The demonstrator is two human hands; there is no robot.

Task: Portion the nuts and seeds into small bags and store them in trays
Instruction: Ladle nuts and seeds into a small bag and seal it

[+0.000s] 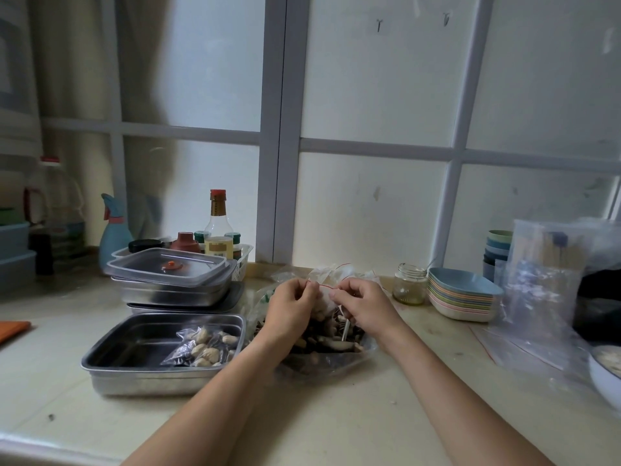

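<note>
My left hand (291, 306) and my right hand (364, 306) both pinch the red-lined top edge of a small clear bag (324, 295), held between them at the counter's middle. Beneath it lies a large clear bag of mixed nuts (332, 348), open and spread on the counter. Left of my hands an open steel tray (111, 356) holds filled small bags of nuts (205, 346) in its right half.
Behind the tray stands a stack of lidded steel trays (174, 280), with bottles in a white basket (218, 243). A glass jar (410, 284) and stacked coloured bowls (463, 297) sit to the right, then a pile of clear bags (541, 297) and a white dish (605, 375).
</note>
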